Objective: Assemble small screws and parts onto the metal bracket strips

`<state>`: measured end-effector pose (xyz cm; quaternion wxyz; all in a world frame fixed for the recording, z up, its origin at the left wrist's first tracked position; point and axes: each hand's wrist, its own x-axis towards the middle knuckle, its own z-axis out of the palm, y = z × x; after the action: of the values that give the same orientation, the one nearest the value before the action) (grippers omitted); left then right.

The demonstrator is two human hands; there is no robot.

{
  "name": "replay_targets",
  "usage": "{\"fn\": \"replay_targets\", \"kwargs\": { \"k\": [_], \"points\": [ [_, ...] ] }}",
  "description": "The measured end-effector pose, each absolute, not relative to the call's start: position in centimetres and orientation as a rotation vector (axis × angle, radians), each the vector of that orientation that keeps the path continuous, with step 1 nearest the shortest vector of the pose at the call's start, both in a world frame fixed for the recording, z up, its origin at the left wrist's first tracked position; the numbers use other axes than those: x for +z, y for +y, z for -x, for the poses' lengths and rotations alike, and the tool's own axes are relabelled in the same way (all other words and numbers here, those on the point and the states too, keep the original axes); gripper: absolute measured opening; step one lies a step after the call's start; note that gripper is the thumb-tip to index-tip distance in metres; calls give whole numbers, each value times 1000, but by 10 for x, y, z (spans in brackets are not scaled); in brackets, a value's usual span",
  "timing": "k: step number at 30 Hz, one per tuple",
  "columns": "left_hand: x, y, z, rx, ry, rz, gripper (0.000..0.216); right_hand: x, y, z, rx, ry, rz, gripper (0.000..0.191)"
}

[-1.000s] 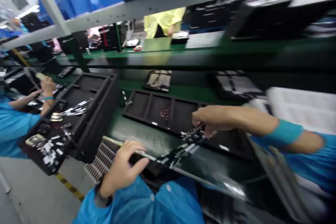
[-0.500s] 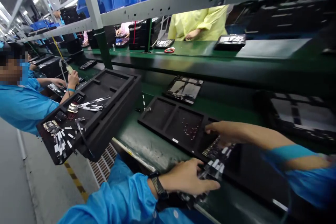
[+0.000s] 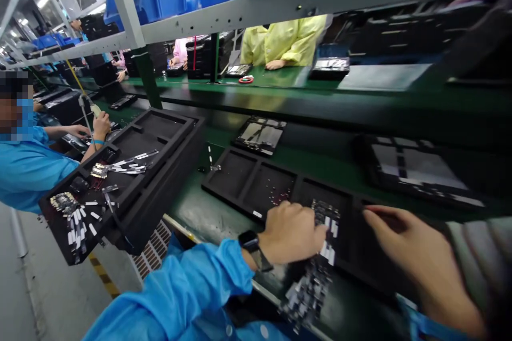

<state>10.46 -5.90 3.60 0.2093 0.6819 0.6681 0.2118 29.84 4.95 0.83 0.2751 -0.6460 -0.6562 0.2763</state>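
Observation:
My left hand, with a dark watch on its wrist, is curled shut over the near edge of a black foam tray. Its thumb and index touch or nearly touch a bunch of flex cables with white labels; what the fingers hold is hidden. More flex cables lie in a pile below that hand, at the table's near edge. Over the tray's right part, my right hand has its thumb and index tips close together; anything between them is too dark to see. Tiny reddish parts lie in a middle compartment.
On the left, stacked black foam trays carry cables and small boards. Flat devices lie behind my tray and at right. A co-worker in blue sits left; a person in yellow is opposite. A shelf beam crosses above.
My left hand has moved up onto the tray and curled its fingers. My right hand has drawn back rightward from the cable compartment. The view has shifted slightly, and the cable pile shows more fully.

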Motion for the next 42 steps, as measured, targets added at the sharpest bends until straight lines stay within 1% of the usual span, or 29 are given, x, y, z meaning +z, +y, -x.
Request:
{"fn": "replay_targets", "kwargs": {
  "k": [3, 6, 7, 9, 13, 19, 23, 35, 39, 42],
  "points": [
    [49, -34, -123, 483, 1830, -2085, 34, 2, 36, -292, 771, -1700, 1688, 17],
    [57, -31, -140, 379, 1882, -2161, 35, 7, 30, -285, 801, -1714, 1663, 19],
    [59, -31, -142, 364, 1968, -2178, 31, 8, 32, -285, 775, -1689, 1686, 17],
    [62, -30, -141, 336, 1938, -2228, 28, 7, 39, -287, 788, -1697, 1679, 19],
    [58, -10, -139, 247, 1917, -2278, 31, -3, 58, -297, 780, -1635, 1647, 17],
    [41, 5, -146, 68, 2072, -2220, 39, -18, 67, -298, 760, -1558, 1546, 16],
    [36, 10, -145, 95, 2106, -2155, 48, -27, 71, -299, 738, -1530, 1490, 15],
    [30, 21, -138, 180, 2131, -2037, 38, -40, 74, -303, 730, -1510, 1406, 15],
    [28, 19, -135, 341, 2103, -1939, 31, -44, 73, -306, 754, -1509, 1397, 16],
    [28, 20, -127, 597, 2056, -1737, 22, -47, 72, -307, 765, -1508, 1389, 17]
  ]
}}
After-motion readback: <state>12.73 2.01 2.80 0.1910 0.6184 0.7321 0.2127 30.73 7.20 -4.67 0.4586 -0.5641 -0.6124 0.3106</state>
